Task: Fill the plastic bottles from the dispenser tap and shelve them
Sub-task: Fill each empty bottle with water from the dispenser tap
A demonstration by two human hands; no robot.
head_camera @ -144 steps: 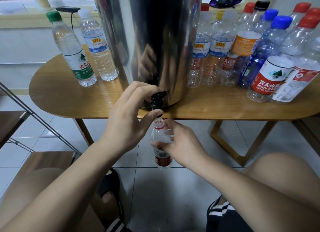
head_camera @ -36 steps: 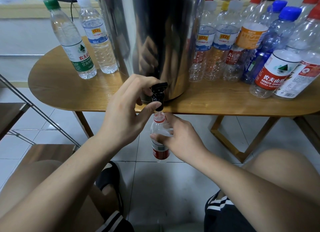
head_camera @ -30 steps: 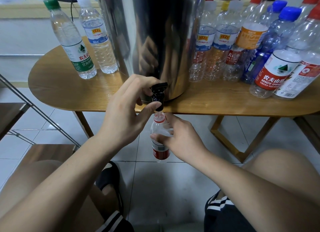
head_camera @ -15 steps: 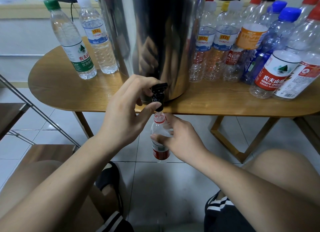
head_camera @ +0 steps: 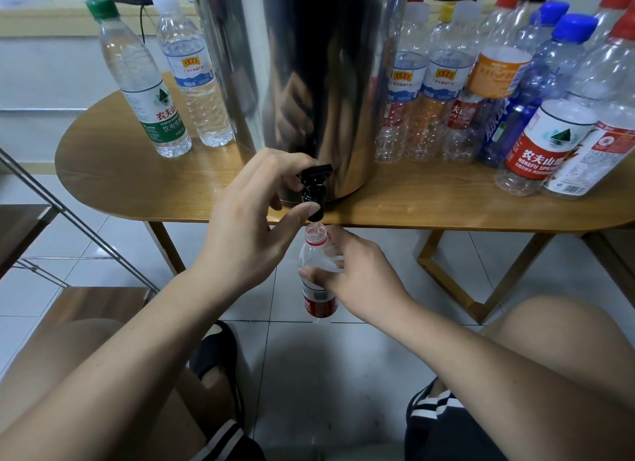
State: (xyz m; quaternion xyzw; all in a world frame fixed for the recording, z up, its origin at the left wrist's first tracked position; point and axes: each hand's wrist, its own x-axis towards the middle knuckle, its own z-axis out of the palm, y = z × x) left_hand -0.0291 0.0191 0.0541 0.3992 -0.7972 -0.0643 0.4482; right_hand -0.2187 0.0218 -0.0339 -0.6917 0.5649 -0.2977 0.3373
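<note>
**Friend:** Where's the bottle [head_camera: 318, 254] right now?

**Me:** In my right hand [head_camera: 357, 282], fingers wrapped round its upper half. I hold it in the air below the edge of the table [head_camera: 137, 185], its open mouth just under the black tap [head_camera: 314, 192] of the steel dispenser [head_camera: 309, 82]. My left hand [head_camera: 247, 227] is curled on the tap's lever, thumb against the spout. The hands are close, one above the other, each clamped on its own thing.

**Friend:** So what worries you?

**Me:** The mouth is narrow. If my right hand drifts sideways, I think the stream misses and lands on the tiled floor [head_camera: 326, 374] by my foot.

**Friend:** And overfilling?

**Me:** Likely enough. My fingers and the red label [head_camera: 319, 304] hide most of the body, so I cannot tell how full it is. Shut the tap late and it runs over my hand.

**Friend:** Anything else?

**Me:** The plastic looks thin; squeeze too hard and water could jump out. Also, the capped bottles [head_camera: 546, 141] crowd the right of the table, so a careless lift may topple some.
</note>
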